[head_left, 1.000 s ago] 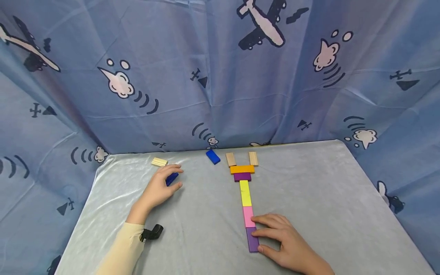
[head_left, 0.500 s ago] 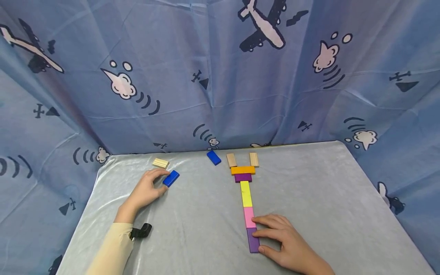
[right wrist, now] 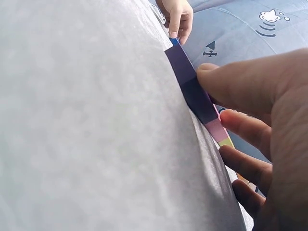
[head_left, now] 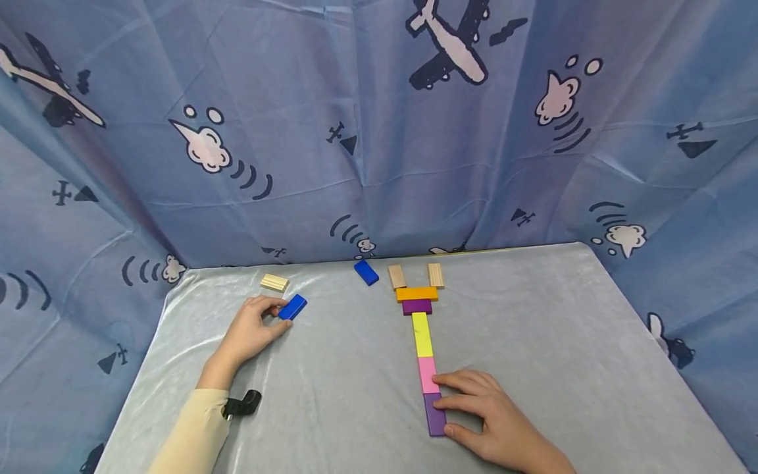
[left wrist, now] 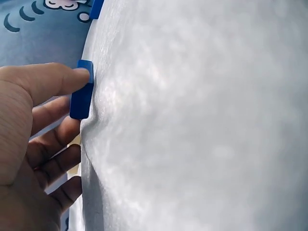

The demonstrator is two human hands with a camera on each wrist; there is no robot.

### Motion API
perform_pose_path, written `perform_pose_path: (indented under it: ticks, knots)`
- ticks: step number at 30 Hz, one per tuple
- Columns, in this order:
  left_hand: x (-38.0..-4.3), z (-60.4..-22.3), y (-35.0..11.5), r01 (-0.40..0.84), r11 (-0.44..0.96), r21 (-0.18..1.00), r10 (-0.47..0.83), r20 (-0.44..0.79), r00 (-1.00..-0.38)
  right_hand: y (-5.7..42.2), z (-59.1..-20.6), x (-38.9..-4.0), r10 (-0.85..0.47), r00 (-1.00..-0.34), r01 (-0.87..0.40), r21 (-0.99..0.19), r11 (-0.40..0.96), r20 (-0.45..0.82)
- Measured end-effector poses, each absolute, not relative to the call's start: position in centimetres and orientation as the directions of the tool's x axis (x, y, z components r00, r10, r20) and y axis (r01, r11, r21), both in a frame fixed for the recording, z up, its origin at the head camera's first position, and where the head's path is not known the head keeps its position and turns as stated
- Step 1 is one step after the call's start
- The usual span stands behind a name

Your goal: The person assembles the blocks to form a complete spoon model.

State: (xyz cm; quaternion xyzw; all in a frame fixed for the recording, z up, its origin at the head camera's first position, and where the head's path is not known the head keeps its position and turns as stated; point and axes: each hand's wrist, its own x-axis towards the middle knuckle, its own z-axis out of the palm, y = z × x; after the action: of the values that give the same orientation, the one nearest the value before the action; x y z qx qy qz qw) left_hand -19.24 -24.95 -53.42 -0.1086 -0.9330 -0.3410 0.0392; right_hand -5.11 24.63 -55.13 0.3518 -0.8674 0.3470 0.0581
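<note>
My left hand [head_left: 245, 334] pinches a blue wooden block [head_left: 293, 307] at the left of the table, thumb on the near side. In the left wrist view the thumb lies over this blue block [left wrist: 82, 98], with the index finger partly hidden behind it. My right hand [head_left: 491, 415] rests with loosely bent fingers along the right side of a row of blocks. Its thumb and one finger touch the purple block [head_left: 434, 418] at the near end. Another fingertip meets the pink block [head_left: 427, 374]. The row continues with a yellow-green block [head_left: 422, 334].
Beyond the yellow-green block, a dark purple block [head_left: 417, 307] and an orange block [head_left: 417, 294] lie crosswise. Two plain wooden blocks [head_left: 397, 276] stretch behind them. Another blue block [head_left: 366, 272] and a pale wooden block [head_left: 275, 282] lie near the table's back edge, before a blue curtain [head_left: 379, 164].
My left hand has drawn back left and down from over the blue block and now grips its left end. The right hand and the row have stayed still.
</note>
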Motion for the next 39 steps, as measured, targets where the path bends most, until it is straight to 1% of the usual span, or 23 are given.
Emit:
perform_pose_path:
  ticks: [8,14,18,23,29,34,39]
  knots:
    - [-19.2,-53.6,-24.9,0.224,0.762,0.608,0.133,0.191,-0.973,24.6,-55.1,-5.0,-0.565,-0.75,-0.647,-0.561,0.517,0.344]
    - [-19.3,-53.6,-24.6,0.254,0.745,0.617,0.15,0.216,-0.965,24.5,-54.9,-4.9,-0.554,-0.767,-0.625,-0.569,0.534,0.323]
    - [-19.7,-53.3,-23.5,0.283,0.713,0.642,0.17,0.233,-0.957,24.6,-55.0,-5.0,-0.558,-0.76,-0.634,-0.567,0.526,0.333]
    - [-20.5,-52.3,-20.3,0.34,0.673,0.657,0.231,0.25,-0.94,24.7,-55.3,-5.1,-0.563,-0.75,-0.648,-0.56,0.517,0.347]
    - [-22.0,-51.5,-15.2,0.412,0.663,0.625,0.335,0.245,-0.91,24.7,-55.3,-5.0,-0.567,-0.746,-0.651,-0.563,0.509,0.35]
    - [-23.4,-51.1,-11.6,0.441,0.649,0.62,0.387,0.231,-0.893,24.6,-55.2,-5.0,-0.571,-0.728,-0.674,-0.55,0.494,0.379]
    - [-24.7,-50.8,-8.8,0.467,0.633,0.617,0.426,0.225,-0.876,24.8,-55.2,-4.9,-0.566,-0.741,-0.659,-0.553,0.51,0.36]
